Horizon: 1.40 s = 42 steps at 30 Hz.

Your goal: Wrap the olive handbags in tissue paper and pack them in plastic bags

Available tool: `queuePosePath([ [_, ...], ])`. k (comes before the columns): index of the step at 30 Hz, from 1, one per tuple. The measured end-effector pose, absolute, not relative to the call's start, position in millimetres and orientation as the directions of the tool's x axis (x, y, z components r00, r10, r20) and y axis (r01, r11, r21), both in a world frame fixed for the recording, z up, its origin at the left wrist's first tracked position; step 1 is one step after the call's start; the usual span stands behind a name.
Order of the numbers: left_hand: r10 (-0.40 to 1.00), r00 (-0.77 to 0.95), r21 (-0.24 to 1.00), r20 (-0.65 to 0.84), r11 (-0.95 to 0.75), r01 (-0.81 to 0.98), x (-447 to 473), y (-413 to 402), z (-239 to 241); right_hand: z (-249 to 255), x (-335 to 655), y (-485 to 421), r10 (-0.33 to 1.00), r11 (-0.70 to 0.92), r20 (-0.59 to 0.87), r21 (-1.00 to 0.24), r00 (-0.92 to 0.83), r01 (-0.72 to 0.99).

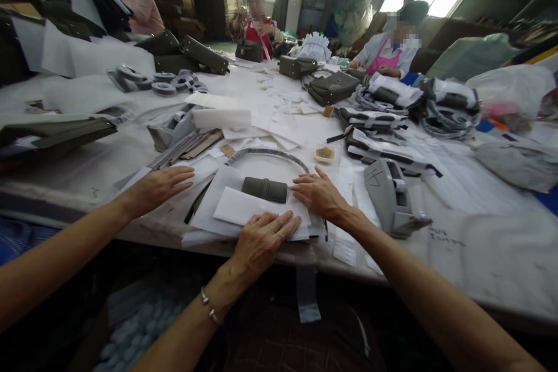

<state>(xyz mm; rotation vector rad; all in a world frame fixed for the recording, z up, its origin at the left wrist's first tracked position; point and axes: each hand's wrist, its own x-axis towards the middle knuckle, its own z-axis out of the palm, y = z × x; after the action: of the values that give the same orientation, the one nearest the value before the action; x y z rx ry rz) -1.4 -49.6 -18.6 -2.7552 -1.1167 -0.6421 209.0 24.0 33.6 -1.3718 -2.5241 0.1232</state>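
On the near table edge in front of me lies an item mostly covered by white sheets, with an olive-green, leather-like flap [264, 189] showing on top. A folded white sheet [239, 207] lies just below the flap. My left hand [268, 238], with a bracelet on its wrist, rests flat on the white sheets, fingers stretched out. My right hand [321, 195] is at the flap's right end, fingers extended and thumb raised; neither hand grips anything. A wrapped, curved strap [268, 154] arches behind the flap.
Another person's hand [159, 186] reaches in from the left. Right of me stands a grey tape dispenser [387, 197]. A small tub [325, 154] sits behind my right hand. Olive bags [333, 87] and tape rolls [163, 88] lie farther back. Several people work around the table.
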Motion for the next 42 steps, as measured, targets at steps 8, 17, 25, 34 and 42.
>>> queuePosePath([
  [8,0.638,0.657,0.093,0.401,-0.742,0.664,-2,-50,-18,18,249,-109,0.625,0.781,0.383,-0.329,-0.681,0.531],
  [17,0.643,0.67,0.048,0.371,-0.734,0.678,-3,-52,-15,-55,243,-124,0.637,0.745,0.42,-0.118,-0.647,0.657],
  [25,0.632,0.668,0.011,0.394,-0.73,0.683,-3,-53,-17,-32,217,-118,0.602,0.796,0.578,-0.374,-0.551,0.476],
  [34,0.633,0.666,0.046,0.395,-0.737,0.674,-3,-51,-21,-53,279,-139,0.708,0.679,0.4,-0.157,-0.583,0.717],
  [42,0.63,0.669,0.032,0.396,-0.737,0.675,-3,-52,-17,-63,250,-133,0.692,0.633,0.505,-0.082,-0.515,0.77],
])
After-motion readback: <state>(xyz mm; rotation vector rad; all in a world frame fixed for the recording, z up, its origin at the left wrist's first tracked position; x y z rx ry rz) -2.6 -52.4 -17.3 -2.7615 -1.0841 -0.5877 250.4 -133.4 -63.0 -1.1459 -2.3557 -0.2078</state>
